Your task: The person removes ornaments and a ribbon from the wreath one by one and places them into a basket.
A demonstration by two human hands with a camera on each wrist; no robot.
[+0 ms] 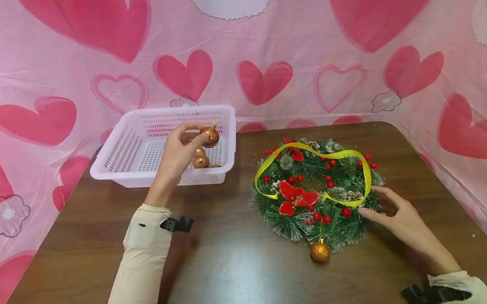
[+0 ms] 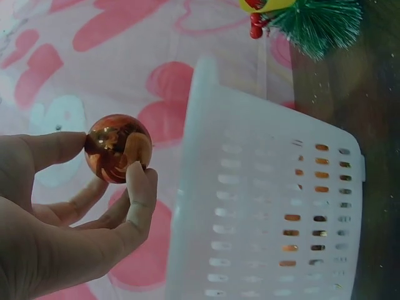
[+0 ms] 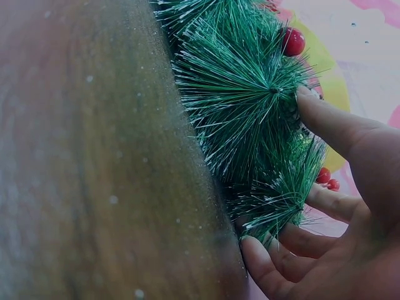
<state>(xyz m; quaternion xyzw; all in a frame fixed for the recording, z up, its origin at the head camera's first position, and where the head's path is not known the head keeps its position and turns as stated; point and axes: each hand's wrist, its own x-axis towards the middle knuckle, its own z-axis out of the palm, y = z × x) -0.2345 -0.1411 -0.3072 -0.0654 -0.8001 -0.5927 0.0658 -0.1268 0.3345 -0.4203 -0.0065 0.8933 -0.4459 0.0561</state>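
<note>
Between thumb and fingertips my left hand (image 1: 178, 151) pinches a shiny copper-coloured bauble (image 1: 210, 137) with a gold cap. In the head view it is over the right part of a white plastic basket (image 1: 111, 174), where more copper baubles (image 1: 200, 162) lie. The left wrist view shows the held bauble (image 2: 119, 149) above the basket's rim. My right hand (image 1: 400, 221) grips the right edge of a green Christmas wreath (image 1: 296, 228), thumb on top and fingers around the side (image 3: 306, 250). A yellow ribbon (image 1: 335, 155) lies loosely across the wreath.
Red berries, frosted pine cones and a red poinsettia (image 1: 297, 199) decorate the wreath. A gold glitter bauble (image 1: 320, 251) hangs at its near edge, on the brown wooden table (image 1: 222, 276). Behind the table hangs a pink cloth (image 1: 310, 27) printed with hearts.
</note>
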